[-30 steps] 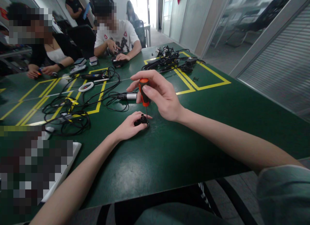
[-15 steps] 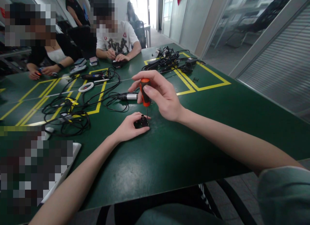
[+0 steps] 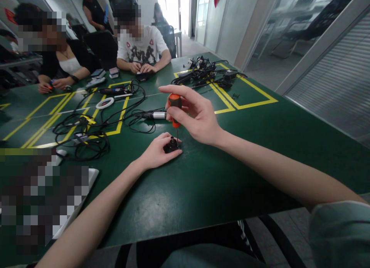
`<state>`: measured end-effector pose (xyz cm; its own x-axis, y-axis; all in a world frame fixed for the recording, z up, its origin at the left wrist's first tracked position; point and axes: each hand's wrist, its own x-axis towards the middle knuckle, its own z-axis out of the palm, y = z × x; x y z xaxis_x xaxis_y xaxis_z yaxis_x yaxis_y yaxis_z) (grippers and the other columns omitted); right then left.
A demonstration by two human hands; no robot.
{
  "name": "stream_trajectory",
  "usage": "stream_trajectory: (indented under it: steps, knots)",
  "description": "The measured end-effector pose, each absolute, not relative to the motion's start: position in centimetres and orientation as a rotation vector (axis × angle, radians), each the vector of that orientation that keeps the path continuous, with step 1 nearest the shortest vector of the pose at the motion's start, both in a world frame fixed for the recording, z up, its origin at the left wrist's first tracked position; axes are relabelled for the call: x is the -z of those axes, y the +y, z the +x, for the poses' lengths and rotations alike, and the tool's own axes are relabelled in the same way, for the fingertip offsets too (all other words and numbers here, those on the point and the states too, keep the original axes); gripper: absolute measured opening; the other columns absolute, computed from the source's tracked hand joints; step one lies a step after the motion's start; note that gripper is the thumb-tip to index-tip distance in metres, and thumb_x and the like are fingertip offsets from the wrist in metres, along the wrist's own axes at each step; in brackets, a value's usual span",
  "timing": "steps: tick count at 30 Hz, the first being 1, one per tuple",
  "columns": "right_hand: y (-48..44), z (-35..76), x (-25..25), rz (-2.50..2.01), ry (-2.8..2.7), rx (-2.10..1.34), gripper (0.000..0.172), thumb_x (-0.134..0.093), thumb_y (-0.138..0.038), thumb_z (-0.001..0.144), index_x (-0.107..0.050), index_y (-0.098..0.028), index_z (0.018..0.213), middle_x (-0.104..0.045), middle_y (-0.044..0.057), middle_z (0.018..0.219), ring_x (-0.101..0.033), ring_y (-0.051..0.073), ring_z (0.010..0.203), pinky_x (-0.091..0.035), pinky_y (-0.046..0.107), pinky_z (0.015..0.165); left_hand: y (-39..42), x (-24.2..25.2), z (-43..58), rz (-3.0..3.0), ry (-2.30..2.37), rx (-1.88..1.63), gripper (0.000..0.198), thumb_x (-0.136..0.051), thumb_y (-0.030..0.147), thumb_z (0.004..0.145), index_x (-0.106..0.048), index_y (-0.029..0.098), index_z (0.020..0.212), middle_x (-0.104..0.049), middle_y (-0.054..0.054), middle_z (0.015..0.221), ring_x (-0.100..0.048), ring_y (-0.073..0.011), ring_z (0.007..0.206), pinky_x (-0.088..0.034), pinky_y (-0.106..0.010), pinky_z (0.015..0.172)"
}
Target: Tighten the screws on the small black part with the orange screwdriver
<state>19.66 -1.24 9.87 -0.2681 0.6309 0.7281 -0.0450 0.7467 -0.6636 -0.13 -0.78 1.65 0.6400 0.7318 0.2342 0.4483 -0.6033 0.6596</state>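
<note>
My right hand (image 3: 196, 116) grips the orange and black handle of a screwdriver (image 3: 175, 109), index finger stretched out past its top. The screwdriver stands nearly upright, its thin shaft pointing down. Its tip meets the right side of a small black part (image 3: 173, 145) with a short round barrel on top; the exact contact point is too small to make out. On the green table (image 3: 231, 160), my left hand (image 3: 157, 151) holds that part from the left between thumb and fingers. Some of the part is hidden by the fingers.
Behind my hands lie a silver cylinder (image 3: 159, 115) with a black cable, a white ring (image 3: 105, 103) and tangled cables (image 3: 81, 141). A heap of black cables (image 3: 202, 71) sits farther back. Two people work across the table. A white-edged, blurred-out object (image 3: 94, 175) lies at left.
The right hand's fingers have shifted on the screwdriver handle. The left hand still holds the black part. The whole view has shifted slightly.
</note>
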Motion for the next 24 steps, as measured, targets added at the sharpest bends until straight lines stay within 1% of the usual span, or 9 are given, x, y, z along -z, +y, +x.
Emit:
stream_trajectory:
  steps: [3, 6, 8, 12, 16, 20, 24]
  knots:
    - [-0.97, 19.64, -9.52, -0.357, -1.700, -0.763, 0.030, -0.058, -0.033, 0.108, -0.057, -0.024, 0.136, -0.070, 0.004, 0.116, -0.072, 0.015, 0.094, -0.066, 0.031, 0.085, -0.73, -1.80, -0.13, 2.304, 0.923, -0.653, 0.032, -0.075, 0.046, 0.095, -0.079, 0.019, 0.112, -0.068, -0.006, 0.105, -0.071, -0.0239, 0.097, -0.060, -0.042, 0.097]
    - [-0.57, 19.65, -9.08, -0.295, -1.695, -0.797, 0.025, -0.055, -0.036, 0.110, -0.055, -0.024, 0.131, -0.070, 0.003, 0.113, -0.070, 0.012, 0.084, -0.066, 0.030, 0.083, -0.62, -1.86, -0.18, 2.309, 0.917, -0.631, 0.030, -0.076, 0.045, 0.094, -0.079, 0.019, 0.108, -0.069, -0.006, 0.105, -0.071, -0.0234, 0.096, -0.060, -0.041, 0.095]
    - [-0.43, 19.65, -8.95, -0.305, -1.710, -0.780, 0.026, -0.056, -0.040, 0.110, -0.054, -0.024, 0.131, -0.069, 0.004, 0.114, -0.070, 0.012, 0.083, -0.065, 0.029, 0.082, -0.55, -1.79, -0.23, 2.299, 0.902, -0.639, 0.028, -0.077, 0.045, 0.094, -0.079, 0.020, 0.105, -0.070, -0.006, 0.105, -0.072, -0.0234, 0.097, -0.059, -0.040, 0.094]
    - [-0.54, 19.63, -9.05, -0.359, -1.761, -0.732, 0.035, -0.054, -0.049, 0.110, -0.052, -0.023, 0.134, -0.069, 0.004, 0.115, -0.069, 0.012, 0.085, -0.065, 0.029, 0.083, -0.50, -1.56, -0.28, 2.254, 0.878, -0.693, 0.027, -0.080, 0.045, 0.093, -0.079, 0.019, 0.102, -0.067, -0.006, 0.100, -0.073, -0.0243, 0.098, -0.059, -0.038, 0.090]
    - [-0.68, 19.70, -9.18, -0.393, -1.768, -0.753, 0.038, -0.052, -0.053, 0.110, -0.051, -0.024, 0.135, -0.069, 0.004, 0.116, -0.070, 0.012, 0.085, -0.065, 0.029, 0.083, -0.52, -1.71, -0.27, 2.256, 0.895, -0.682, 0.027, -0.080, 0.043, 0.092, -0.080, 0.020, 0.104, -0.067, -0.005, 0.100, -0.073, -0.0241, 0.097, -0.059, -0.037, 0.091]
    - [-0.63, 19.83, -9.11, -0.330, -1.730, -0.812, 0.034, -0.050, -0.050, 0.111, -0.052, -0.024, 0.133, -0.073, 0.004, 0.117, -0.070, 0.011, 0.082, -0.065, 0.028, 0.080, -0.39, -2.10, -0.17, 2.261, 0.882, -0.618, 0.029, -0.077, 0.037, 0.091, -0.081, 0.019, 0.114, -0.068, -0.005, 0.103, -0.070, -0.0218, 0.094, -0.059, -0.037, 0.093]
    - [-0.58, 19.74, -9.04, -0.301, -1.700, -0.837, 0.029, -0.052, -0.046, 0.112, -0.054, -0.024, 0.129, -0.075, 0.004, 0.116, -0.071, 0.010, 0.078, -0.065, 0.028, 0.077, -0.21, -2.13, 0.10, 2.278, 0.910, -0.588, 0.031, -0.077, 0.035, 0.089, -0.082, 0.020, 0.115, -0.069, -0.005, 0.100, -0.070, -0.0214, 0.093, -0.059, -0.037, 0.092]
